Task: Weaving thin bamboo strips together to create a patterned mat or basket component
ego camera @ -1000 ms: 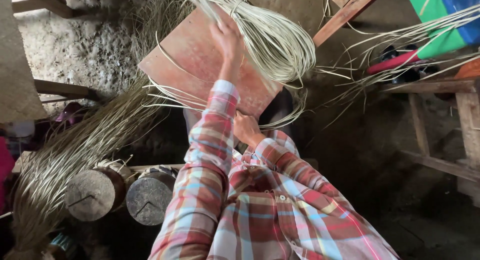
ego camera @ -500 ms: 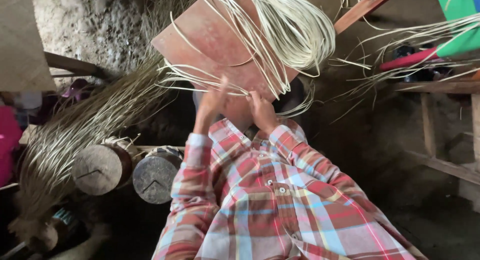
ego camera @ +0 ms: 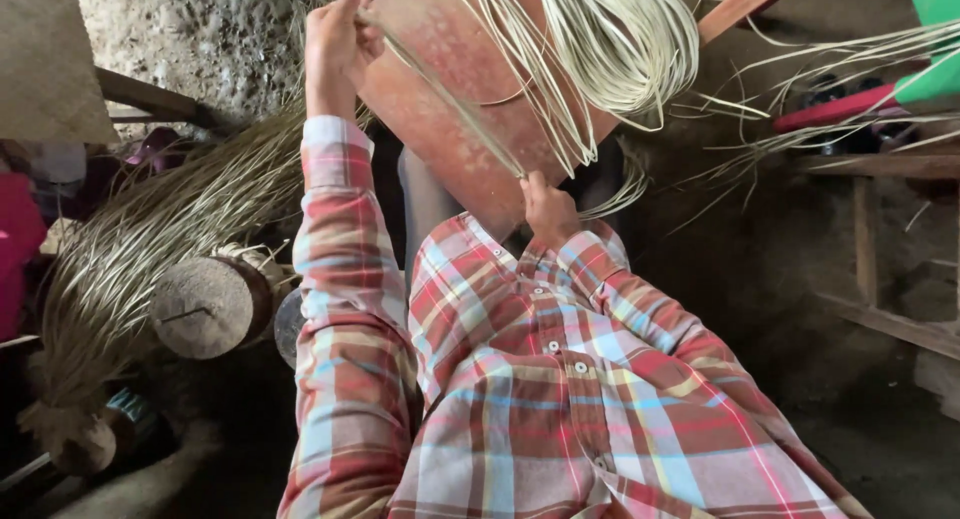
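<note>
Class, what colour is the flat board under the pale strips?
Reddish-brown, worn and mottled: the board shows in the head view.

The person wears a long-sleeved plaid shirt [ego camera: 560, 399] in red, pink, pale blue and yellow. Small white buttons run down its front. Both cuffs are buttoned at the wrists.

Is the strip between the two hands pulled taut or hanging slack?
Taut. The pale reed strip runs in a straight line across the reddish-brown board from the raised left hand down to the right hand.
</note>
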